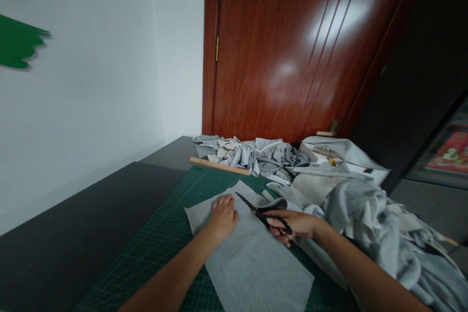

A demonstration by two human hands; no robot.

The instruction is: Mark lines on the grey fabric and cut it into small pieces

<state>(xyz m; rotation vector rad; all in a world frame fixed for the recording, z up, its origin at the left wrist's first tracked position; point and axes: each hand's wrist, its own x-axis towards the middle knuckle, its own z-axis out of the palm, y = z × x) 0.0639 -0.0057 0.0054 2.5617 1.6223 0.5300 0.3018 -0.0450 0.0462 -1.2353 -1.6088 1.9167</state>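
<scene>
A piece of grey cloth lies on a green cutting mat with a grid of lines. My left hand rests on the upper left part of this cloth, its fingers bent together against the fabric; whether they pinch it is hard to see. Black scissors are in my right hand, with fingers through the handles. Their blades point up and left, over the cloth near its top corner, just right of my left hand.
Along the back lie a wooden ruler and a heap of grey scraps. A white box holding small items stands back right. Crumpled grey cloth fills the right side. Behind are a wall and a brown door.
</scene>
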